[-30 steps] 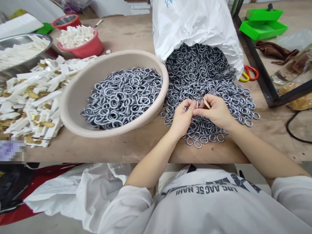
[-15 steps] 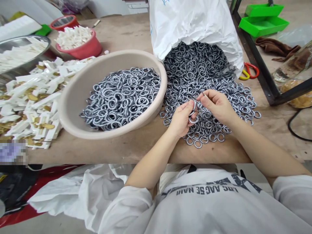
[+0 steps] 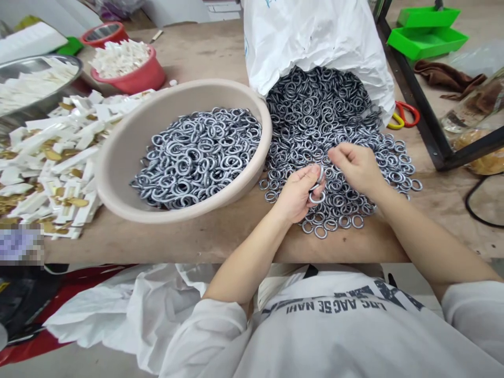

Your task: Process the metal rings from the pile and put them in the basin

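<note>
My left hand (image 3: pixel 298 194) is closed on grey rings (image 3: pixel 317 197), over the front of a loose pile of rings (image 3: pixel 346 202). Just right of it, my right hand (image 3: pixel 356 167) is closed above the same pile; what its fingers hold, if anything, is hidden. The pile spills from a white sack (image 3: pixel 315 37) lying with its mouth toward me. Left of my hands stands a beige basin (image 3: pixel 118 202) with many grey rings (image 3: pixel 197 157) in it.
White and gold parts (image 3: pixel 59 168) are heaped at the left, near a steel bowl (image 3: pixel 73 63) and a red bowl (image 3: pixel 151 76) of white pieces. Scissors (image 3: pixel 409 114), a black metal frame (image 3: pixel 427 126) and green trays (image 3: pixel 427 43) are at the right.
My right hand has drawn slightly right, away from my left hand, and its fingers have curled in. The view has shifted very slightly.
</note>
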Available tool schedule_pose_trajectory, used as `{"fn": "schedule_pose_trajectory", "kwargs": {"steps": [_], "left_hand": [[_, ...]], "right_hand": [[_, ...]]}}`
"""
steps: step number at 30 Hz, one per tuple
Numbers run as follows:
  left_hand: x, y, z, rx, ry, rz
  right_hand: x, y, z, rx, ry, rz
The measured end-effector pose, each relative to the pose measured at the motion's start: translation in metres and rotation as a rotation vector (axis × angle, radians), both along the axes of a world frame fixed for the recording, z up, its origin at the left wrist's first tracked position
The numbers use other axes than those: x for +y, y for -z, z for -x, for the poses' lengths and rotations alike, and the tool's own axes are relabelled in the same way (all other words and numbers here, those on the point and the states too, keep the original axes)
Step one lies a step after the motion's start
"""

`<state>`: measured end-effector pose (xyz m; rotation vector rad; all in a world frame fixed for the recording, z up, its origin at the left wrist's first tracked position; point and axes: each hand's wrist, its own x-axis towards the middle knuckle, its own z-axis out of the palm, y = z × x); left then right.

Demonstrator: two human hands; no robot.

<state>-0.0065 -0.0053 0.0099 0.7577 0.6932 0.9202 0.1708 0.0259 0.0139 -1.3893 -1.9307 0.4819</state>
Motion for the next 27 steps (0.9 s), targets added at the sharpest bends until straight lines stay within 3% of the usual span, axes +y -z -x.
{"fn": "schedule_pose_trajectory", "kwargs": {"steps": [3,8,12,16,22,27], "left_hand": [[0.005,-0.003,0.005,-0.027,-0.041,-0.005],[0.020,-0.003,0.017,-0.026,-0.277,0.025],[0.028,0.000,0.025,-0.037,-0.361,0.080],[0.027,0.002,0.023,0.037,-0.391,0.105],[0.016,0.013,0.007,0.266,-0.324,-0.141],[0.009,0.014,-0.001,0.267,-0.191,-0.178]], "right_hand": [[0.026,0.006,-0.005,-0.071,0.108,0.035],[0.053,0.009,0.027,-0.464,0.066,0.012],[0.065,0.011,0.044,-0.562,0.057,0.005],[0.064,0.008,0.026,-0.272,0.066,0.050],[0.016,0.004,0.008,0.458,-0.138,0.380],[-0.006,0.008,0.020,0.613,-0.190,0.399]]}}
